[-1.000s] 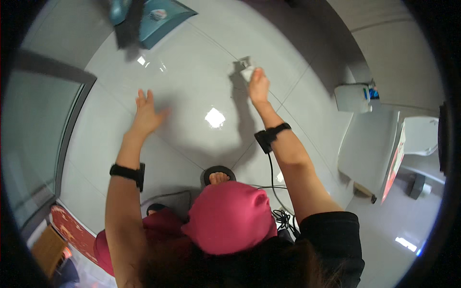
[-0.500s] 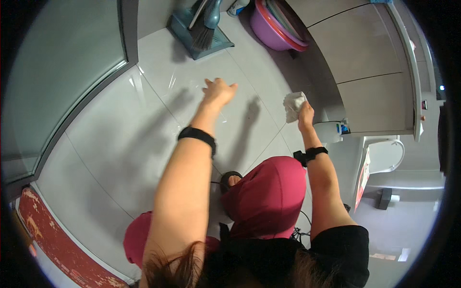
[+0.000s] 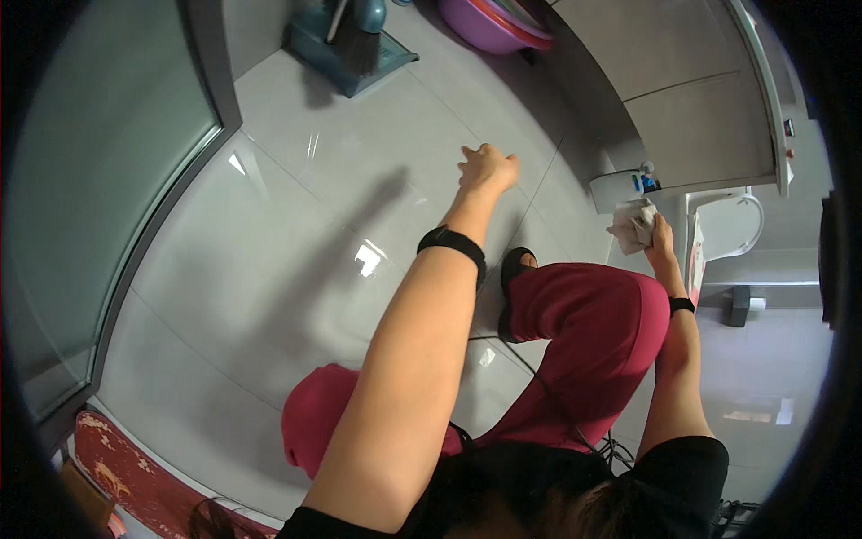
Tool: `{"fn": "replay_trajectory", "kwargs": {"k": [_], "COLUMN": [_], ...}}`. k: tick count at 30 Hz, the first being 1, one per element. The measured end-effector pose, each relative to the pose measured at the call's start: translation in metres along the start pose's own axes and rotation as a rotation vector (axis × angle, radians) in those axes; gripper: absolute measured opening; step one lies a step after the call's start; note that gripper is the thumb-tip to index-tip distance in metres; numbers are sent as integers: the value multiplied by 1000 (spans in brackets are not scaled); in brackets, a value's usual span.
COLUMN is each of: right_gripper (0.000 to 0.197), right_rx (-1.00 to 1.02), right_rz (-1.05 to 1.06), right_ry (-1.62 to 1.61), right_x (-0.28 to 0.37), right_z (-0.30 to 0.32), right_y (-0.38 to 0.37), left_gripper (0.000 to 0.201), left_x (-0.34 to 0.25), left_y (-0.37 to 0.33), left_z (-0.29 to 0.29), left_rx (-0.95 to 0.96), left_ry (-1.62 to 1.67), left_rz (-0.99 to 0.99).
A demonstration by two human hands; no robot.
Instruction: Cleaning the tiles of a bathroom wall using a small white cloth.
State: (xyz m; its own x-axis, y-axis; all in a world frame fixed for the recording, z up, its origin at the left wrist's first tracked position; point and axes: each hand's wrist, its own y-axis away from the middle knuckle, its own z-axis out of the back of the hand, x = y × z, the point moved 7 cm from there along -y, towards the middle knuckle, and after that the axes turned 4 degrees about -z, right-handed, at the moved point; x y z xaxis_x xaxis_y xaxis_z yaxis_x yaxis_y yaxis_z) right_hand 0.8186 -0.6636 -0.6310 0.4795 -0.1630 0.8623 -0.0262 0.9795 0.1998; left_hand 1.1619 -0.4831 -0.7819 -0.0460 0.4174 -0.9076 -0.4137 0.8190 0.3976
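My left hand point(image 3: 488, 169) reaches out over the pale tiled floor point(image 3: 332, 198), its fingers apart and slightly bent, with nothing in it. Off to the right, my right hand point(image 3: 661, 235) grips a crumpled whitish tissue point(image 3: 634, 225) by one side. The tissue hangs just in front of a small white bin point(image 3: 616, 191) with blue at one end, which stands by the cabinet base. From this angle I cannot tell whether the tissue touches the bin. A black band circles each wrist.
Along the right run a low cabinet point(image 3: 691, 117) and a white toilet point(image 3: 729, 225). At the far side are a teal dustpan point(image 3: 395, 58) with a brush, and stacked basins point(image 3: 489, 27). A glass door point(image 3: 108, 180) bounds the left. A dark cable point(image 3: 548, 386) crosses near my leg.
My right hand has carried the tissue rightward to the bin. My left hand has also shifted right. The whole view has turned, and my knee now leans further right.
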Motion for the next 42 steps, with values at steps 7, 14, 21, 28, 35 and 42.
{"fn": "replay_trajectory", "kwargs": {"k": [7, 14, 21, 28, 35, 42], "right_gripper": [40, 24, 17, 39, 58, 59], "right_rx": [0, -427, -735, -447, -114, 608], "right_rz": [-175, -281, -290, -81, 246, 794], "right_ry": [-232, -363, -342, 331, 853, 699], "right_x": [-85, -266, -326, -353, -257, -165], "right_z": [47, 121, 134, 98, -72, -242], "right_y": [-22, -124, -186, -307, -259, -142], "left_gripper": [65, 64, 58, 61, 64, 59], "left_x": [25, 88, 112, 82, 42, 34], "left_y": [-17, -15, -13, -32, -88, -137], "left_z": [-10, -19, -12, -43, -36, -61], "left_rx": [-12, 30, -52, -106, -271, -243], "left_ry": [-316, -580, -532, -479, -483, -722], "left_rz": [-157, -124, 136, 264, 89, 18]}}
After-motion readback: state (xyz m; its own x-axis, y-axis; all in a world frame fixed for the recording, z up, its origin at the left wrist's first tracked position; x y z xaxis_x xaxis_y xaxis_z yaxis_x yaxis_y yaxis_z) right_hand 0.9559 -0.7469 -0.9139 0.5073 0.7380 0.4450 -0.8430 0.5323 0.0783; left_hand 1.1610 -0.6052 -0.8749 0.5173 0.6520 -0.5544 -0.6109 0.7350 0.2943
